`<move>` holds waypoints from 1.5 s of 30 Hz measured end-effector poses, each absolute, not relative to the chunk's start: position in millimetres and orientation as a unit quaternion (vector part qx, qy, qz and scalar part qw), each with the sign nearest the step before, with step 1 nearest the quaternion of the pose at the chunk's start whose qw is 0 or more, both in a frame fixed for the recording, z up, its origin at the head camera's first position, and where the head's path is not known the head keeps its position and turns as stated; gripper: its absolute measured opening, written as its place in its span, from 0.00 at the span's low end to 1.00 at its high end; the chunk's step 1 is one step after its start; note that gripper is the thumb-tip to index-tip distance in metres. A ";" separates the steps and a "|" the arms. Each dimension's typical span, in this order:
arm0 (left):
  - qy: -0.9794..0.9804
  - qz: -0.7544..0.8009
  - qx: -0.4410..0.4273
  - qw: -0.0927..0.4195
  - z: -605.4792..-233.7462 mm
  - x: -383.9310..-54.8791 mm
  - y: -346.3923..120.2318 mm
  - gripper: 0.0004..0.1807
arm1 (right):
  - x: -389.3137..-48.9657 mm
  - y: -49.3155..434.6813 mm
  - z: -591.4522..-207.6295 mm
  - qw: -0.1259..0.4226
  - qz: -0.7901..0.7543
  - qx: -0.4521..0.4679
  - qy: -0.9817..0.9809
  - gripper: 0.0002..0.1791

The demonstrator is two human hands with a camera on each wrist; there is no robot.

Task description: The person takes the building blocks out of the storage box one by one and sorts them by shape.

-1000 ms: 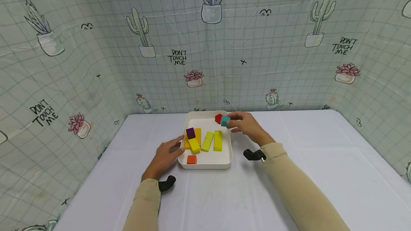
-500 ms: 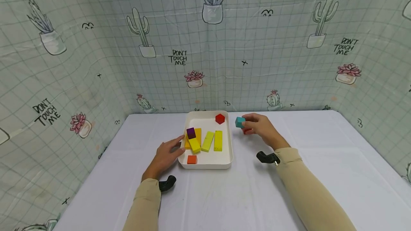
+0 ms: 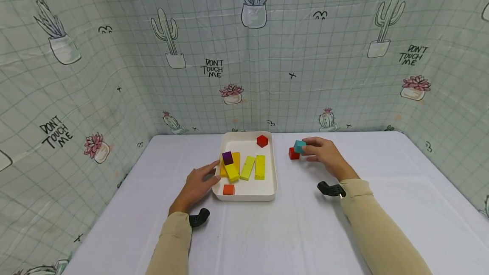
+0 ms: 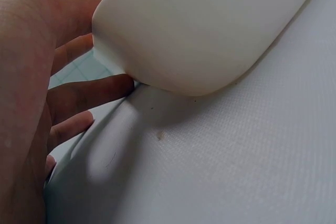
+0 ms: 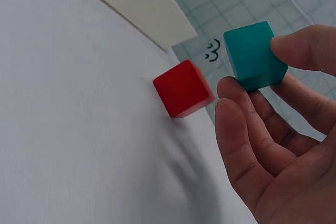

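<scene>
My right hand (image 3: 324,154) pinches a teal cube (image 5: 255,56) between thumb and fingers. The cube hangs just above and beside a red cube (image 5: 184,88) that sits on the white table, right of the white tray (image 3: 272,190). In the head view, the teal cube overlaps the red one's upper right corner. My left hand (image 3: 196,186) rests against the tray's left side, its fingers extended. From the left wrist view, the thumb passes behind the tray wall (image 4: 178,35) and one fingertip touches near its bottom edge.
Inside the tray lie a red hexagonal-looking block (image 3: 262,141), a purple cube (image 3: 227,158) over yellow and orange bars (image 3: 231,173), two yellow-green bars (image 3: 259,167) and an orange block (image 3: 229,189). A patterned cloth (image 3: 286,96) hangs behind the table.
My right hand has carried the teal cube rightward from over the tray's back right corner to the red cube on the table. The left hand and tray have stayed put.
</scene>
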State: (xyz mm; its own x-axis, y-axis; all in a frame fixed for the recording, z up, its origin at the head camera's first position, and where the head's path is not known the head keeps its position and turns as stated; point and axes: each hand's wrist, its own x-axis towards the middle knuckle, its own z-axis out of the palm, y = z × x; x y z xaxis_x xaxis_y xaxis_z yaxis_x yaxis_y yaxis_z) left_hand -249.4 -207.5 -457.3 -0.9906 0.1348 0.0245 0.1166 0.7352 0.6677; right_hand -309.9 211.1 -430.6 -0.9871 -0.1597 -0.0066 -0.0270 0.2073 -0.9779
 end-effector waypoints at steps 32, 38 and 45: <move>0.931 0.357 0.078 0.007 -455.2 -248.9 -208.5 0.32 | -320.8 233.7 -441.3 0.094 -0.499 -0.039 0.860 0.29; 0.930 0.359 0.081 0.004 -454.7 -249.2 -208.7 0.32 | -321.3 229.4 -438.4 0.095 -0.454 -0.047 0.885 0.28; 0.929 0.360 0.085 0.004 -453.9 -248.0 -209.7 0.32 | -323.0 228.6 -440.0 0.090 -0.433 -0.054 0.895 0.27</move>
